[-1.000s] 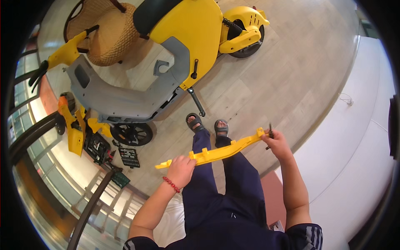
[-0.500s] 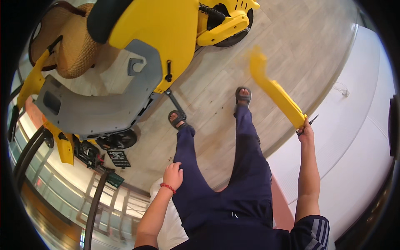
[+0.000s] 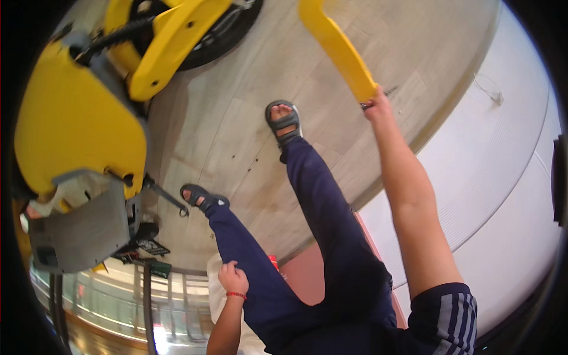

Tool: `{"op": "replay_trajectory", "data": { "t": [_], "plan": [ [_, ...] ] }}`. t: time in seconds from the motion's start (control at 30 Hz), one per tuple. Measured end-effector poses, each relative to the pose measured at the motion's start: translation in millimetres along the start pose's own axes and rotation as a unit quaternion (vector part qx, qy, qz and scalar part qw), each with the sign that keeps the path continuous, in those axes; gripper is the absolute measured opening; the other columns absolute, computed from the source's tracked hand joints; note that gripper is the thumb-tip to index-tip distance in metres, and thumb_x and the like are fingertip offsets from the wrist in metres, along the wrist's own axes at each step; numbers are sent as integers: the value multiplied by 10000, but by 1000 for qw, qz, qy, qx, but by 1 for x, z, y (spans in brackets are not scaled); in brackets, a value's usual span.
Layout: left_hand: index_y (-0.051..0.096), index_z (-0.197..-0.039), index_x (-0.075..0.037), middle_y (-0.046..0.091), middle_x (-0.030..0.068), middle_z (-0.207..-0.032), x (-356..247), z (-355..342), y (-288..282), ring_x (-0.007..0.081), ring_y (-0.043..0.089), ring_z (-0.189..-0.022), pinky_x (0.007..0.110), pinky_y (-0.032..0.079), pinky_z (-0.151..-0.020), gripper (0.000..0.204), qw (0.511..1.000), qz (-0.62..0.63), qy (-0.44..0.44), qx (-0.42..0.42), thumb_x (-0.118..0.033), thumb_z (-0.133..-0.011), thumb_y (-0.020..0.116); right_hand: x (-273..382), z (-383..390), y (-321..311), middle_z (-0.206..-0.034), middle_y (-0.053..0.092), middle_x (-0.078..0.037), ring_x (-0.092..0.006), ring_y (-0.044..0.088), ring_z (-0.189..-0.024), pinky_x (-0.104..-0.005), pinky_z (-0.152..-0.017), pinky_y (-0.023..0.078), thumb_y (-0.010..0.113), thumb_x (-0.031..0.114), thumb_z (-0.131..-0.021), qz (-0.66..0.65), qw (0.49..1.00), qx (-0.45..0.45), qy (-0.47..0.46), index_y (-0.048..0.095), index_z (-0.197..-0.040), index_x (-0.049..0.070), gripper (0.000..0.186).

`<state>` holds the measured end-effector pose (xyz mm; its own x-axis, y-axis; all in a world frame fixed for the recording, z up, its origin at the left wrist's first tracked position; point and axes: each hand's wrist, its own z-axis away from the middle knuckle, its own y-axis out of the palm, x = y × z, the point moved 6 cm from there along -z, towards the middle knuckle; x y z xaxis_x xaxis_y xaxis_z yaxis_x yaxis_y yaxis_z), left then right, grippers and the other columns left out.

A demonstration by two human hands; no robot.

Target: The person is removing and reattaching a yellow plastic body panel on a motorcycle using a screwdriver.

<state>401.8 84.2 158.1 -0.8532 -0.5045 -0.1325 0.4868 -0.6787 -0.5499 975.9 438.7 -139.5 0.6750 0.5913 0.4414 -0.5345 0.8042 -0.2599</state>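
Observation:
My right hand (image 3: 377,106), arm stretched forward, grips the near end of a long curved yellow plastic panel (image 3: 338,50). The panel's far end runs out at the top edge. A thin dark tool (image 3: 389,92) pokes out beside the same hand, too blurred to name surely. My left hand (image 3: 232,277), with a red bead bracelet (image 3: 236,294), rests on my left thigh and holds nothing that I can see. To the left stands a yellow and grey scooter (image 3: 83,124), with a black-tyred wheel (image 3: 222,35) and a side stand (image 3: 168,196).
An open dark tool case (image 3: 152,247) lies on the floor beyond the scooter's grey part. A white curved wall or counter (image 3: 473,177) runs along the right, with a white cable (image 3: 494,94). Railings (image 3: 148,302) stand at lower left. Small dark bits (image 3: 249,170) dot the floor.
My view has swung toward the scooter's wheel end, so the scooter shows farther left. My right hand has reached forward with the yellow panel. The left hand stays on my thigh.

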Motion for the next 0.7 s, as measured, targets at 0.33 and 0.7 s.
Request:
{"op": "replay_trajectory", "data": {
  "t": [0.33, 0.7],
  "plan": [
    [656, -952, -37, 610, 179, -904, -12, -18, -8, 398, 568, -894, 512, 440, -824, 231, 998, -30, 34, 48, -40, -751, 543, -71, -51, 38, -810, 597, 9, -96, 440, -535, -228, -438, 340, 587, 438, -1026, -89, 995, -10, 50, 615, -1045, 134, 306],
    [655, -961, -34, 595, 182, -879, -7, -26, -24, 407, 554, -862, 510, 434, -796, 258, 998, -5, 32, 61, -35, -735, 530, -81, -104, 33, -734, 537, -5, -135, 467, -583, -267, -509, 434, 472, 448, -1072, -39, 998, -13, 50, 553, -1002, 118, 346]
  ]
}}
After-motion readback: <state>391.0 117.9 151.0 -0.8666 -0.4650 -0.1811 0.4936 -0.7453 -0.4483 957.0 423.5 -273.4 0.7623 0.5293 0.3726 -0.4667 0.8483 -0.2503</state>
